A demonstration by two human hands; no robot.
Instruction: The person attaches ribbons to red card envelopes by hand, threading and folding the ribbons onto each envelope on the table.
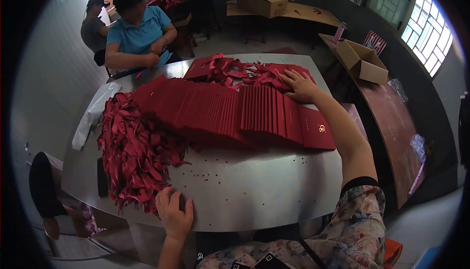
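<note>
A long row of dark red folded cards leans overlapping across the metal table, with gold print on the one at the right end. Heaped at the left is a large pile of red ribbons. My left hand rests at the table's front edge beside the lower end of that pile, thumb apart from the fingers; nothing shows in it. Behind the row, my right hand lies with fingers spread on the far red cards and loose ribbons.
Small dark bits are scattered over the metal tabletop. A white plastic bag lies along its left edge. Across the table sits a person in a blue shirt. To the right, an open cardboard box stands on a long bench.
</note>
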